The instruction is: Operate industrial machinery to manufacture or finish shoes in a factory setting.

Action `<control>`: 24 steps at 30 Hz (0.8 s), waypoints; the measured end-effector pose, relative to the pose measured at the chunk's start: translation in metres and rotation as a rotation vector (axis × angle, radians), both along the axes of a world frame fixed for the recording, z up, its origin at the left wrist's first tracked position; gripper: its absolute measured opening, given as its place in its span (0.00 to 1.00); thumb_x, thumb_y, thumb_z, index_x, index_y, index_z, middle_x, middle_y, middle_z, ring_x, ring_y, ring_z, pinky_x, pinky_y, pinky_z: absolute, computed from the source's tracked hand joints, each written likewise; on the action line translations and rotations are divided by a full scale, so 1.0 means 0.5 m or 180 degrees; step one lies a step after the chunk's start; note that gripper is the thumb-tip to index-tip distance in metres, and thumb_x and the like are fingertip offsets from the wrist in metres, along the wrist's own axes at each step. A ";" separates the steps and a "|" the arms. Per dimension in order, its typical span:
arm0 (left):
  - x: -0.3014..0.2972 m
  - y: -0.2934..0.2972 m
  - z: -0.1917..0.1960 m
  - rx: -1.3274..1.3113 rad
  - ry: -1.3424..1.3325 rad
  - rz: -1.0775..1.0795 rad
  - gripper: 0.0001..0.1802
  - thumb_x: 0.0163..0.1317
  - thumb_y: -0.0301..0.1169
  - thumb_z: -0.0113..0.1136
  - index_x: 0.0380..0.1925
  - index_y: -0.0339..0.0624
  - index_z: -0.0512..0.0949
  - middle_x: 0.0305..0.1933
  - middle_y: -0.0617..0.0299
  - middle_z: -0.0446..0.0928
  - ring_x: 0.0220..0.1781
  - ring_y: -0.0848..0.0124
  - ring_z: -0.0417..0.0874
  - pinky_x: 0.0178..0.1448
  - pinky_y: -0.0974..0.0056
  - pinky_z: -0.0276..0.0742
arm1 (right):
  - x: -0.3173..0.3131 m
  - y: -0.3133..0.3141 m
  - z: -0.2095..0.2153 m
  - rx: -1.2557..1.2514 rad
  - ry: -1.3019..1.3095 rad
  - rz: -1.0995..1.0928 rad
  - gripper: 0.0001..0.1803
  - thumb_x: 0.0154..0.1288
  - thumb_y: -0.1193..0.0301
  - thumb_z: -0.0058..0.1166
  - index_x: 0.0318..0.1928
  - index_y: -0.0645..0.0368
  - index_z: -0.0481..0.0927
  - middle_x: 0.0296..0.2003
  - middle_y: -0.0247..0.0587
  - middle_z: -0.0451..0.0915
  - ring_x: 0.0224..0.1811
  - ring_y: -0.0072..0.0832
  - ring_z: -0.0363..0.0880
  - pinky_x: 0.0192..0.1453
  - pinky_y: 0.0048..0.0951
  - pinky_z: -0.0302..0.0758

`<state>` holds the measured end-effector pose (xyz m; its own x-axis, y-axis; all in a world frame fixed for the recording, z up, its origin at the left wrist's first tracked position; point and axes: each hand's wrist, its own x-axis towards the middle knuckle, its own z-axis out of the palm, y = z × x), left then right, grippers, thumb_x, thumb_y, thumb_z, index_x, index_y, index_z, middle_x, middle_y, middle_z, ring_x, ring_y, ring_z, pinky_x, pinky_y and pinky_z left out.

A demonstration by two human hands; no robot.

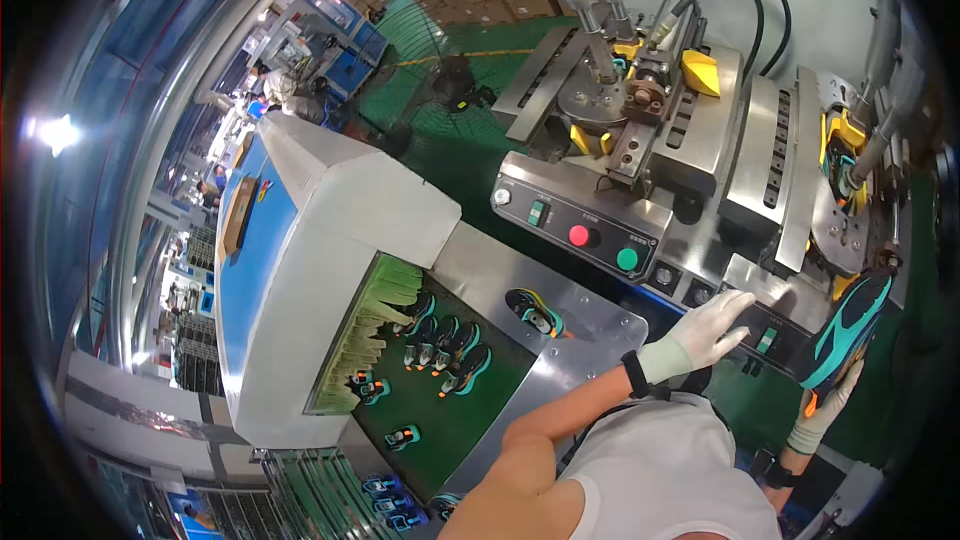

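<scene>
My left hand, in a white glove, has its fingers stretched out over the front of the machine's control panel, close to its black knobs. Nothing shows in it, and I cannot tell whether the fingertips touch the panel. At the right, my right hand, gloved too, is closed round the lower end of a black and teal sneaker. The sneaker is tilted with one end up, beside the machine's right station, and an orange tab hangs at its lower end. It hides part of the fingers.
A lone sneaker lies on the metal table. Several more ride the green conveyor belt by the strip curtain of a white housing. A second sneaker sits in the right station. A fan stands behind.
</scene>
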<state>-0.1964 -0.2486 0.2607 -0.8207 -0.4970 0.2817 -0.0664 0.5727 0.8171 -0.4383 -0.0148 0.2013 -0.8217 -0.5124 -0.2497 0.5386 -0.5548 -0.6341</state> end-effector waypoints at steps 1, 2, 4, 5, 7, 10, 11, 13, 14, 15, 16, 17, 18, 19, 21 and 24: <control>0.010 -0.007 0.001 0.0008 -0.0002 0.0053 0.28 0.70 0.32 0.61 0.67 0.33 0.68 0.63 0.40 0.72 0.67 0.45 0.74 0.70 0.51 0.72 | 0.005 -0.007 -0.003 -0.0024 0.0187 0.0120 0.29 0.79 0.54 0.52 0.71 0.54 0.71 0.64 0.32 0.78 0.61 0.24 0.78 0.66 0.30 0.76; 0.014 -0.011 0.006 -0.0038 0.0010 0.0055 0.28 0.70 0.32 0.61 0.67 0.33 0.68 0.64 0.40 0.73 0.68 0.45 0.74 0.70 0.51 0.72 | 0.005 -0.012 -0.003 -0.0035 0.0049 0.0214 0.29 0.79 0.53 0.52 0.71 0.54 0.72 0.63 0.31 0.79 0.61 0.24 0.79 0.66 0.30 0.76; 0.021 -0.027 0.015 -0.0157 0.0160 0.0060 0.29 0.69 0.33 0.62 0.67 0.34 0.69 0.65 0.40 0.73 0.69 0.46 0.74 0.72 0.52 0.71 | 0.023 -0.021 -0.006 0.0266 0.0302 0.0103 0.29 0.80 0.54 0.50 0.73 0.55 0.69 0.68 0.33 0.74 0.66 0.26 0.74 0.71 0.33 0.72; 0.015 -0.035 0.021 -0.0177 0.0143 0.0015 0.29 0.69 0.33 0.62 0.67 0.34 0.69 0.65 0.40 0.73 0.69 0.46 0.74 0.72 0.52 0.71 | 0.047 -0.030 0.018 0.0560 0.0549 -0.0084 0.30 0.81 0.55 0.48 0.75 0.56 0.67 0.72 0.35 0.69 0.72 0.28 0.70 0.76 0.35 0.68; 0.003 -0.053 0.048 -0.0278 0.0140 -0.0176 0.30 0.68 0.33 0.63 0.67 0.33 0.69 0.65 0.40 0.73 0.69 0.46 0.74 0.72 0.52 0.72 | 0.034 -0.015 -0.007 0.0117 0.0169 -0.0272 0.30 0.81 0.56 0.48 0.75 0.54 0.67 0.73 0.35 0.68 0.73 0.30 0.68 0.78 0.37 0.65; -0.016 -0.081 0.095 -0.0476 0.0096 -0.0402 0.27 0.68 0.33 0.62 0.65 0.34 0.71 0.62 0.39 0.75 0.65 0.43 0.77 0.69 0.52 0.74 | 0.077 -0.037 0.039 0.0260 0.0425 -0.0251 0.29 0.79 0.53 0.51 0.72 0.54 0.71 0.65 0.37 0.77 0.64 0.31 0.78 0.69 0.37 0.76; -0.024 -0.096 0.099 -0.0620 0.0128 -0.0450 0.26 0.68 0.33 0.63 0.64 0.35 0.72 0.59 0.40 0.77 0.64 0.45 0.78 0.67 0.53 0.75 | 0.088 -0.045 0.038 0.0371 0.0591 -0.0242 0.28 0.78 0.52 0.52 0.68 0.57 0.74 0.59 0.38 0.81 0.59 0.29 0.81 0.66 0.36 0.78; -0.049 -0.128 0.144 -0.0961 0.0057 -0.0462 0.26 0.67 0.31 0.65 0.64 0.37 0.74 0.58 0.44 0.78 0.61 0.49 0.81 0.66 0.54 0.77 | 0.099 -0.069 0.077 0.0586 0.0641 0.0045 0.29 0.75 0.51 0.56 0.63 0.62 0.76 0.53 0.36 0.83 0.53 0.24 0.82 0.60 0.32 0.79; -0.063 -0.142 0.134 -0.0738 -0.0111 -0.0311 0.25 0.67 0.29 0.65 0.63 0.37 0.74 0.58 0.44 0.78 0.58 0.51 0.83 0.63 0.55 0.79 | 0.095 -0.067 0.073 0.0832 0.0692 -0.0006 0.30 0.73 0.52 0.60 0.62 0.63 0.77 0.52 0.35 0.83 0.53 0.23 0.81 0.60 0.32 0.78; -0.083 -0.165 0.132 -0.1068 -0.0087 -0.0310 0.25 0.67 0.27 0.65 0.63 0.36 0.74 0.58 0.44 0.78 0.56 0.52 0.83 0.61 0.56 0.80 | 0.094 -0.082 0.103 0.0589 0.0671 0.0088 0.32 0.69 0.52 0.66 0.62 0.63 0.77 0.52 0.35 0.83 0.54 0.23 0.81 0.60 0.31 0.78; -0.113 -0.178 0.143 -0.1232 -0.0099 -0.0401 0.25 0.67 0.27 0.66 0.63 0.36 0.74 0.57 0.45 0.78 0.55 0.53 0.83 0.59 0.56 0.81 | 0.090 -0.078 0.117 0.0658 0.0576 0.0032 0.35 0.65 0.53 0.70 0.63 0.64 0.76 0.52 0.35 0.83 0.53 0.24 0.81 0.60 0.31 0.78; -0.148 -0.173 0.151 -0.0775 -0.0591 -0.0347 0.26 0.66 0.26 0.66 0.63 0.36 0.74 0.57 0.45 0.78 0.56 0.53 0.83 0.59 0.57 0.80 | 0.085 -0.063 0.119 0.0693 0.0562 -0.0190 0.35 0.65 0.53 0.70 0.63 0.64 0.76 0.52 0.35 0.83 0.53 0.24 0.81 0.60 0.31 0.78; -0.187 -0.185 0.147 -0.1099 -0.0292 -0.0491 0.26 0.65 0.27 0.67 0.62 0.36 0.74 0.57 0.44 0.79 0.57 0.51 0.82 0.60 0.56 0.80 | 0.081 -0.057 0.125 0.0541 0.0583 -0.0159 0.34 0.66 0.55 0.70 0.63 0.65 0.75 0.53 0.35 0.83 0.52 0.24 0.82 0.58 0.31 0.79; -0.234 -0.198 0.137 -0.1411 0.0016 -0.0621 0.26 0.64 0.28 0.69 0.62 0.36 0.75 0.57 0.44 0.79 0.59 0.50 0.82 0.62 0.55 0.80 | 0.075 -0.046 0.128 0.0388 0.0610 -0.0113 0.34 0.66 0.56 0.70 0.63 0.65 0.75 0.53 0.35 0.82 0.51 0.24 0.82 0.57 0.30 0.80; -0.320 -0.201 0.134 -0.1250 -0.0286 -0.0784 0.24 0.66 0.28 0.66 0.61 0.36 0.75 0.58 0.45 0.79 0.60 0.49 0.81 0.63 0.54 0.78 | 0.066 -0.029 0.130 0.0467 0.0581 -0.0290 0.33 0.67 0.57 0.69 0.63 0.66 0.76 0.53 0.35 0.83 0.51 0.23 0.82 0.57 0.30 0.80; -0.464 -0.238 0.064 -0.1598 -0.0205 -0.1078 0.25 0.66 0.29 0.65 0.62 0.36 0.74 0.62 0.44 0.77 0.62 0.47 0.80 0.65 0.53 0.77 | 0.055 0.014 0.101 0.0792 0.0685 -0.0420 0.32 0.66 0.58 0.68 0.62 0.67 0.76 0.52 0.36 0.82 0.51 0.23 0.80 0.57 0.30 0.79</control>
